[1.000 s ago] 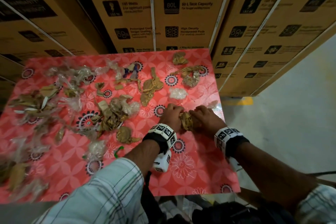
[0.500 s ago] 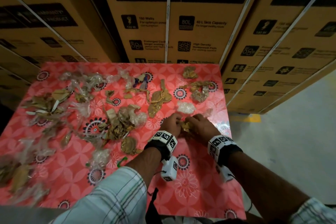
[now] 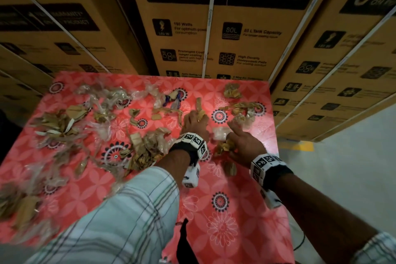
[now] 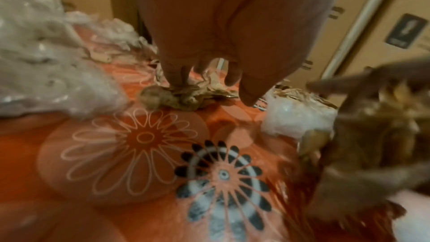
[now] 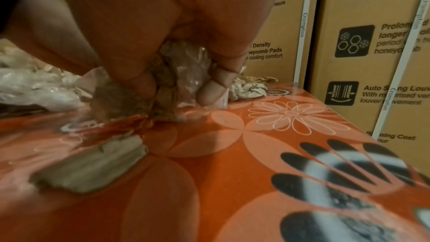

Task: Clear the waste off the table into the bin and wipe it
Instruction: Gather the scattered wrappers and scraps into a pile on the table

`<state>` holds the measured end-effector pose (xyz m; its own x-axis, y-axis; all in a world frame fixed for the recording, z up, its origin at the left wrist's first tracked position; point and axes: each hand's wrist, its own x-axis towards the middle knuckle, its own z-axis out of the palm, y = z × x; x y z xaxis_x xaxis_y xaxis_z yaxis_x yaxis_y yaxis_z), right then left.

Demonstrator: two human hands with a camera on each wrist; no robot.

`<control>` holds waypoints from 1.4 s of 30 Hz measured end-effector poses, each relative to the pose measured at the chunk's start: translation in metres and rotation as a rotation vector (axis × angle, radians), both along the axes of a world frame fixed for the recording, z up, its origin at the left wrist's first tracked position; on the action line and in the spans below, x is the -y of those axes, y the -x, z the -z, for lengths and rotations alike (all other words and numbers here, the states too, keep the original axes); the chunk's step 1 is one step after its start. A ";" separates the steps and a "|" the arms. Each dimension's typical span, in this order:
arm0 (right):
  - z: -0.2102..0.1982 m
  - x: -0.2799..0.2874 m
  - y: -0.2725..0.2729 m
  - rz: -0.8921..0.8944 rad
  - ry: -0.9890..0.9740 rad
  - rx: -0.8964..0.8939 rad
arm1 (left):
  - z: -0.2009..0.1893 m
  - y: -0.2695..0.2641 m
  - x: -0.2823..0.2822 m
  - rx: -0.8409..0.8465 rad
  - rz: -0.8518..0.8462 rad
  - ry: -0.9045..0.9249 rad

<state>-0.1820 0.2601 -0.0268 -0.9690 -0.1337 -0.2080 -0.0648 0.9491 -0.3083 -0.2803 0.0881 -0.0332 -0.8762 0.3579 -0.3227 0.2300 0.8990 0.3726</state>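
Brown paper scraps and clear plastic wrappers litter the red floral tablecloth point(image 3: 227, 227). My left hand point(image 3: 195, 119) has reached forward and its fingers point(image 4: 177, 80) curl down onto a crumpled brown paper scrap point(image 3: 199, 106) point(image 4: 184, 98), with the thumb held apart. My right hand point(image 3: 240, 141) grips a bundle of brown scraps and plastic point(image 3: 224, 147) point(image 5: 179, 73), its index finger stretched forward. A clear plastic wad point(image 3: 220, 133) point(image 4: 295, 117) lies between the two hands. One flat brown scrap point(image 3: 230, 168) point(image 5: 90, 165) lies beside the right wrist. No bin is in view.
Stacked cardboard boxes point(image 3: 214, 34) stand tight against the table's far edge and its right corner. Thick heaps of waste point(image 3: 64, 126) cover the left half. More scraps point(image 3: 242, 109) lie at the far right corner. Grey floor point(image 3: 342, 173) lies right of the table.
My hands, together on one bundle before, have parted. The left has moved forward onto a paper scrap; the right keeps the bundle. A brown scrap now lies by the right wrist.
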 end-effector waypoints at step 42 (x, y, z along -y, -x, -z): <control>-0.012 0.025 0.052 -0.168 -0.190 0.125 | 0.016 -0.071 0.006 0.039 -0.049 -0.362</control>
<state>-0.2338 0.2353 -0.0147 -0.9016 -0.2375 -0.3615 -0.1987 0.9698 -0.1416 -0.2091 0.0818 -0.0495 -0.8847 0.4131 -0.2162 0.1693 0.7168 0.6764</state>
